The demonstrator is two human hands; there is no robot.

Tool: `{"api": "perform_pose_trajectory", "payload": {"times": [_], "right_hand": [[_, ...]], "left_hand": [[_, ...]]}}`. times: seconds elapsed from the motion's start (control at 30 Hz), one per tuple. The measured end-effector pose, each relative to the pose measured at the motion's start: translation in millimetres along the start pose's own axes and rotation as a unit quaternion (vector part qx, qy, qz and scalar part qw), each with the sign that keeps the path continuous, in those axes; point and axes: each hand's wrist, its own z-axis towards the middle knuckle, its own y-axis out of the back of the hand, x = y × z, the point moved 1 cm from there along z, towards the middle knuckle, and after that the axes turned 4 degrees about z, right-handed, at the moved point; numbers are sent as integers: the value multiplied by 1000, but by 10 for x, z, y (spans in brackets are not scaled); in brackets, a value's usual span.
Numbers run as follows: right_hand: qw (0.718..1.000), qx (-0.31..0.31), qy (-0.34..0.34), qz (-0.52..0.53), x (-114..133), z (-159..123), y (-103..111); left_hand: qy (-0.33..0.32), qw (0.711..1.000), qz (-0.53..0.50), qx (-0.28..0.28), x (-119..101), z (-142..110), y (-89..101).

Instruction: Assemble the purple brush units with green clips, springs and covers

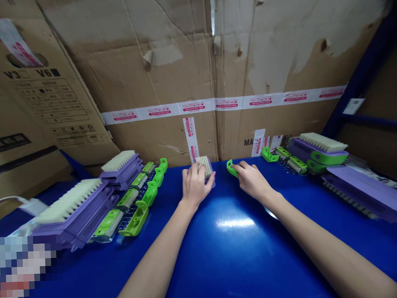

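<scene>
Purple brush (pixel 209 169) is clasped, bristles up, between thumb and fingers of left hand (pixel 196 184); green clip (pixel 230 167) is pinched by fingers of right hand (pixel 252 180), protruding leftward.

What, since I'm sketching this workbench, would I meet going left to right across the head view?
Front-left purple brush stack, bright green row, left hand, pinched green piece, right hand, back-right green piece, purple-and-green brush stack.

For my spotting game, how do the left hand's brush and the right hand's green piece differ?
The brush is purple with pale bristles; the green piece is green with no bristles showing. The left hand holds the brush; the right hand holds the green piece. Both are partly hidden by fingers.
</scene>
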Motion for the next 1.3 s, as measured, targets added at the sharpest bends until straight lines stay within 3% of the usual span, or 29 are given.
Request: {"api": "perform_pose_trajectory", "payload": {"times": [0.1,0.17,0.33,0.5,0.9,1.1,1.3], "right_hand": [[1000,-4,-14,1,-43,7,-3],[1000,-4,-24,2,-69,10,-7],[999,-4,-36,6,-97,11,-14],[1000,0,-14,22,-84,5,-30],[1000,9,9,16,-47,-11,-42],[999,-32,-10,6,-61,-13,-55],[999,-5,-34,10,-85,-26,-112]], "left_hand": [[-140,988,-54,20,-116,-21,14],[-168,984,-60,26,-155,-29,7],[-76,997,-3,21,-56,-5,-44],[-16,998,17,57,42,6,-89],[-36,998,-26,45,100,0,-83],[-47,997,-37,55,145,5,-80],[-45,998,-13,52,154,10,-81]]}}
